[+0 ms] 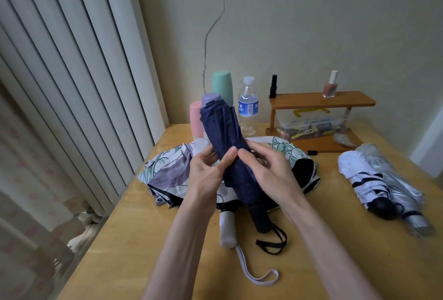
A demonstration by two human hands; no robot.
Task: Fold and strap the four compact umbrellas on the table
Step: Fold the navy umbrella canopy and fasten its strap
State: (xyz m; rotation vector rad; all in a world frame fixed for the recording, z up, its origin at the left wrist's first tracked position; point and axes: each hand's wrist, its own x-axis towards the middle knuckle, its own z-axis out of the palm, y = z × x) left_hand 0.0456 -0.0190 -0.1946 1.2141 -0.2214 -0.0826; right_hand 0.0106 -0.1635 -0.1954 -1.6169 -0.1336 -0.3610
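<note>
left hand (206,172) and right hand (271,172) both have fingers curled round the navy umbrella (223,127) — ease off before strapping and the pleats probably spring loose

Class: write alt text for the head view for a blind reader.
The left hand and right hand grip a rolled navy umbrella over a wooden table. A loose floral umbrella lies beneath; a white umbrella and silver umbrella lie rightward.

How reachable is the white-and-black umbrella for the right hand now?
Probably yes: only bare table lies between the right hand and the white-and-black umbrella. But it grips the navy umbrella and must let go first.
</note>
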